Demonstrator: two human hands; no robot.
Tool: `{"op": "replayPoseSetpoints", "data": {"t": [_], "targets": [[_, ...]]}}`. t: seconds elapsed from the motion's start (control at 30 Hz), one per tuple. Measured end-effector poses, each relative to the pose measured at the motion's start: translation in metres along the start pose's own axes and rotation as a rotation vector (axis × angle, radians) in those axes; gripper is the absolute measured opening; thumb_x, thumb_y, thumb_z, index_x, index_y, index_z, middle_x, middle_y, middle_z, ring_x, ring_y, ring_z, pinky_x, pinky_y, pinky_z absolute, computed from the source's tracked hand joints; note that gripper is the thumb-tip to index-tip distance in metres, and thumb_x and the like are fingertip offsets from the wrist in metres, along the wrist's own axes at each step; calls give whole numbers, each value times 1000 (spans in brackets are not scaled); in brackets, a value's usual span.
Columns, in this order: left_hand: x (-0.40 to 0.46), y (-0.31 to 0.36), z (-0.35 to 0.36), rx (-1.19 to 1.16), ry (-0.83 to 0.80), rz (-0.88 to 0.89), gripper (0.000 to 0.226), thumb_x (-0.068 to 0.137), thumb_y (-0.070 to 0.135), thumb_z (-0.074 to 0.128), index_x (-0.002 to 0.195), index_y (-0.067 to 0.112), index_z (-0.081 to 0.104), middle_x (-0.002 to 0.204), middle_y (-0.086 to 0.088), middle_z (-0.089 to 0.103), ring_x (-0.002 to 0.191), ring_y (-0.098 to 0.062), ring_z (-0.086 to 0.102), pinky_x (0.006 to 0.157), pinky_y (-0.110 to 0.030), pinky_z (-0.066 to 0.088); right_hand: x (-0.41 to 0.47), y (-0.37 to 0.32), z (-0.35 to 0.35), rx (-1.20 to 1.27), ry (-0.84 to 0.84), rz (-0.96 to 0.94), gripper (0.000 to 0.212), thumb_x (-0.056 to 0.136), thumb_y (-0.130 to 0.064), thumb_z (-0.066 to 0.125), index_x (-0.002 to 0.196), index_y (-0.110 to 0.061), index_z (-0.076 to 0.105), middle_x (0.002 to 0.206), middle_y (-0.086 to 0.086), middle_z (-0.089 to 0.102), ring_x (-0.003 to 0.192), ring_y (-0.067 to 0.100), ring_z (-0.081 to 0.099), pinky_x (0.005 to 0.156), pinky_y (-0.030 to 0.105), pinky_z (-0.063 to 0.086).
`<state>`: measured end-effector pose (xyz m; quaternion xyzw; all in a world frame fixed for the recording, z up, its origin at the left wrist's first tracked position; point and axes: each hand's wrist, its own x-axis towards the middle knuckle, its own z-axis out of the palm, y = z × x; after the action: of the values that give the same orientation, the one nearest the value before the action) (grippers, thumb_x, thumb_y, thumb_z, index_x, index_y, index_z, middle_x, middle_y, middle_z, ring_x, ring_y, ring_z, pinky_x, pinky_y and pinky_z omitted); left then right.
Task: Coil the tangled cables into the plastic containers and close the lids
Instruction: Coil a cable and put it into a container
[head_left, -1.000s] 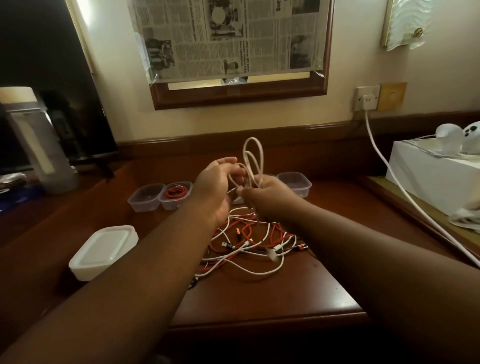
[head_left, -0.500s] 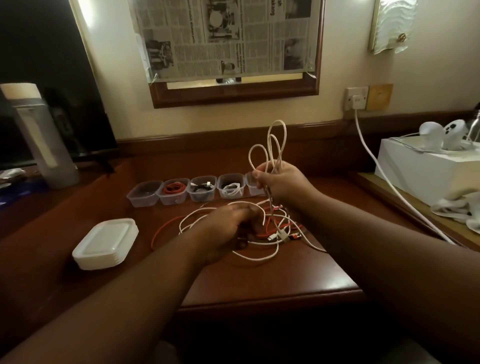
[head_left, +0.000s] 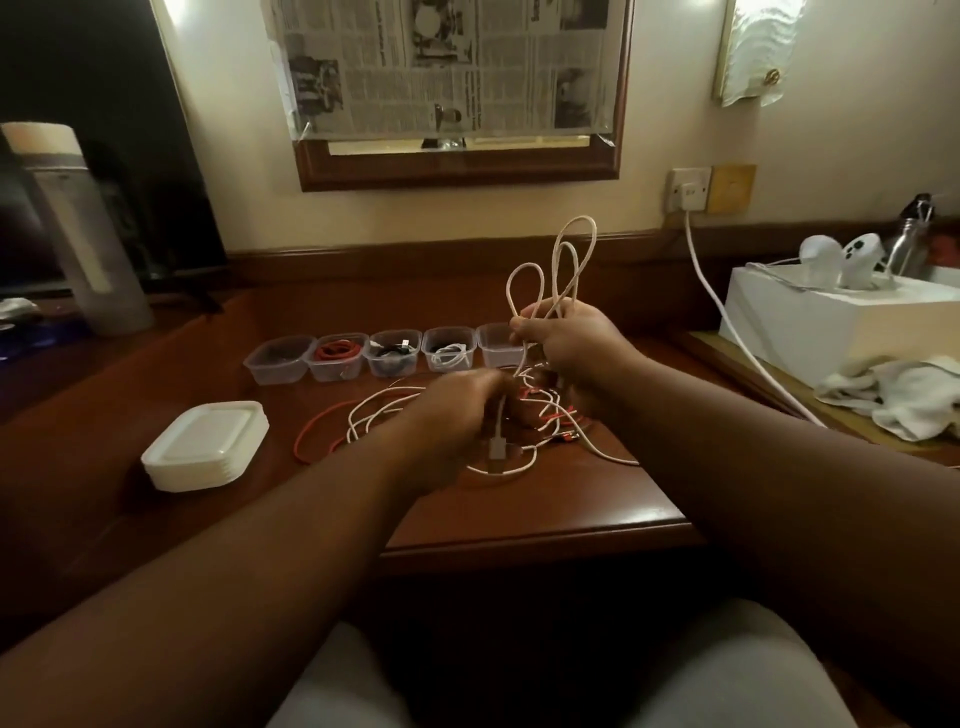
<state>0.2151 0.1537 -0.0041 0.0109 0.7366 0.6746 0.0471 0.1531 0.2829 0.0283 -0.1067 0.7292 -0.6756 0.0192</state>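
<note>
Head view, progress: five clear plastic containers (head_left: 395, 353) stand in a row at the back of the wooden desk (head_left: 545, 499); judging by their contents, the second holds a coiled red cable (head_left: 337, 350), the third a dark cable (head_left: 396, 349), the fourth a white cable (head_left: 451, 356); the first looks empty or nearly so, and the fifth is partly hidden behind the right hand, so I cannot tell; none has a lid on; the stack of white lids (head_left: 205, 446) sits untouched to the left, well apart from the row.
Head view, left to do: a tangle of white and red cables (head_left: 441, 421) lies on the desk before the containers; probably a little under half the coiling is done, and all the closing remains.
Head view, right hand: the right hand (head_left: 569, 338) is raised above the tangle, fingers curled round a gathered white cable (head_left: 563, 265) whose loops stand up above the fist.
Head view, left hand: the left hand (head_left: 457, 415) is low over the tangle, blurred, seemingly pinching a white strand ending in a white plug (head_left: 496, 446).
Head view, materials: containers thin, translucent, rounded-rectangular; lids opaque, flat, with raised rims; cables slender, limp and springy; desk polished, reddish, glossy.
</note>
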Motion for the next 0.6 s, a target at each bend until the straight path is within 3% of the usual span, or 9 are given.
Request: {"op": "replayPoseSetpoints", "data": {"t": [0.07,0.13,0.2,0.27,0.33,0.4,0.47,0.53,0.6], "targets": [[-2,8,-7,-53,61,-36,25,104,24,36,90,13,53,59,1,48,54,-15,46,54,-29,38,2,-2,-6,-166,-23,17,6,95,-22,62,96,-17,62,97,8,68,76,15,61,60,27,48],[-4,15,-22,22,149,-11,24,102,21,37,81,17,49,53,5,34,46,-10,28,42,-22,21,1,-2,-16,-290,-168,73,21,94,-34,63,101,-14,64,101,9,70,75,16,59,60,27,44],[-6,20,-40,114,215,33,21,97,17,41,77,18,47,52,6,29,43,-10,21,40,-20,14,-5,0,-28,-431,-492,176,44,87,-53,64,107,-14,64,103,10,72,79,17,62,63,28,43],[-9,22,-56,170,265,74,19,93,14,44,75,18,48,51,6,28,42,-10,19,38,-20,13,-10,3,-37,-667,-798,285,60,75,-66,64,108,-16,62,113,11,72,96,21,66,79,35,45],[-11,25,-67,168,288,101,21,90,14,45,70,18,47,48,7,28,41,-10,18,41,-21,10,-12,6,-42,-905,-905,357,62,72,-67,62,110,-18,62,121,10,69,109,23,65,93,40,44],[-12,29,-72,152,288,122,21,89,14,46,68,18,46,47,7,28,42,-10,17,44,-24,9,-12,7,-44,-991,-830,361,68,72,-65,56,121,-18,59,123,6,67,112,23,64,102,46,44],[-11,32,-71,183,284,140,22,89,14,45,67,17,47,49,6,28,43,-11,18,45,-25,10,-10,4,-45,-958,-686,277,59,85,-56,57,129,-16,57,120,5,66,108,20,64,101,47,46],[-12,39,-67,225,269,158,24,91,13,44,67,15,48,51,4,29,43,-11,20,41,-24,14,-9,-2,-42,-887,-560,157,38,99,-28,54,133,-11,55,120,12,65,101,21,63,90,40,49],[-12,46,-61,227,252,180,27,92,12,43,65,15,47,52,2,27,42,-11,19,39,-23,15,-8,-5,-35,-768,-400,23,31,98,-9,50,128,-10,59,115,15,65,92,22,60,74,31,50]]}}
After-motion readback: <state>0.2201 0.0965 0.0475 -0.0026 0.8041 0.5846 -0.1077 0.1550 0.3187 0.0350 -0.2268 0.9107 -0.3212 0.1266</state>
